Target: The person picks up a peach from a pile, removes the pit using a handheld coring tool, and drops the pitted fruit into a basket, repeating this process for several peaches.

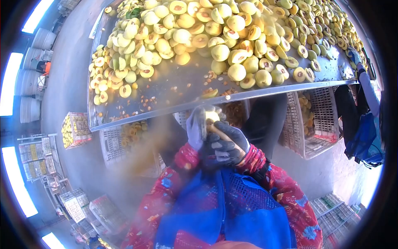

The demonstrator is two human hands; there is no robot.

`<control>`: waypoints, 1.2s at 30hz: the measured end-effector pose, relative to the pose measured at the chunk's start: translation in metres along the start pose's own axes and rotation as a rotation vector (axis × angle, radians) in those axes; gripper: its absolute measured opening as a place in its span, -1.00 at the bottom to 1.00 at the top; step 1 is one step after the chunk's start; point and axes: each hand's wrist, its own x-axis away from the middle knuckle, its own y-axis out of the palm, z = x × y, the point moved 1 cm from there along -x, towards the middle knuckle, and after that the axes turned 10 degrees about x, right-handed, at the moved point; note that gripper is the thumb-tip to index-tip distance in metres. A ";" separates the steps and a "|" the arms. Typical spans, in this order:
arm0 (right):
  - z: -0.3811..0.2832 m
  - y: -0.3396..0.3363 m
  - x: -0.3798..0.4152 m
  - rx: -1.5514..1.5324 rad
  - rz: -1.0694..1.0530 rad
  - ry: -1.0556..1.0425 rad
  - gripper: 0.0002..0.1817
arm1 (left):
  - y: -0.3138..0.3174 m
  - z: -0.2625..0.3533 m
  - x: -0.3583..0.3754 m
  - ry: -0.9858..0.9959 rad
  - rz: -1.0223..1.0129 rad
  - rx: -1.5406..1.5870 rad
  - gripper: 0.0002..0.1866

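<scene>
My left hand [197,128], in a grey-coated glove, is closed round a pale yellow peach [212,116] just off the table's near edge. In my right hand [230,143], gloved the same way, is a pitting tool with a light wooden-looking handle [227,136]. Its working end meets the peach, and the fingers hide its exact shape. Beyond both hands, a heap of whole and halved yellow peaches [182,36] covers much of the metal table [166,85]. Some halves show reddish pit hollows.
Loose pits and scraps [143,103] lie near the table's raised front rim. Plastic crates with peach pieces stand below, including a crate [309,124] at right and a crate [114,143] at left. A co-worker's gloved hand [354,56] reaches the table's right end.
</scene>
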 end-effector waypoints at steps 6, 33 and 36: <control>0.000 0.000 -0.001 0.133 -0.044 -0.058 -0.44 | 0.004 -0.002 -0.002 -0.144 -0.020 0.369 -0.64; -0.021 0.032 0.014 1.149 0.828 -0.136 -0.61 | -0.170 0.042 -0.177 -0.069 0.043 -0.516 -0.47; -0.022 0.028 -0.008 1.323 0.805 -0.216 -0.63 | -0.154 0.051 -0.112 -0.111 -0.239 -0.186 -0.65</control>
